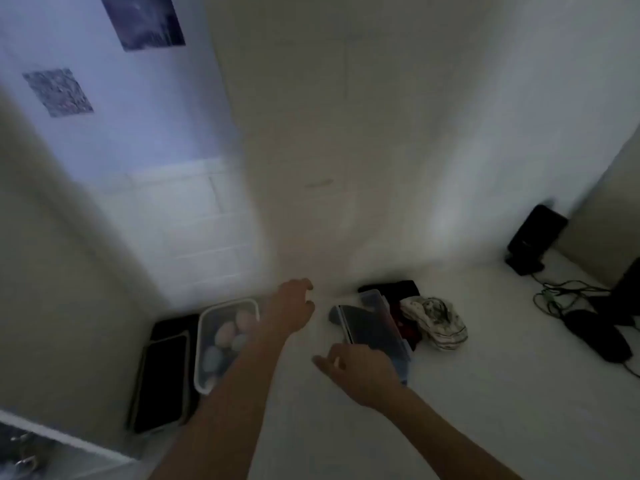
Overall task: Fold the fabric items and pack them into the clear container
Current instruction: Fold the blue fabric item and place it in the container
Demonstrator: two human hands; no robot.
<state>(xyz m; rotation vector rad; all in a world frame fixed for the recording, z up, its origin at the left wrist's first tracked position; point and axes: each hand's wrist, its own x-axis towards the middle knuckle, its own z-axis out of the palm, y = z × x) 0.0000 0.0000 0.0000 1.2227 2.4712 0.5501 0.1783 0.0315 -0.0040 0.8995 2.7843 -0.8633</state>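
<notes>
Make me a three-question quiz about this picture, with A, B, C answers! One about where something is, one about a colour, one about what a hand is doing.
1. Where is the clear container with rolled fabric?
A. left of the left hand
B. beside the cables
C. on the wall

2. What colour is the patterned cloth?
A. bright green
B. whitish with dark marks
C. orange

3. The left hand is:
A. a tight fist
B. gripping a cup
C. open, holding nothing

Answers: 1 A, it sits at the left hand's left. 2 B, pale with dark print. 3 C, fingers loosely spread over the white surface.
</notes>
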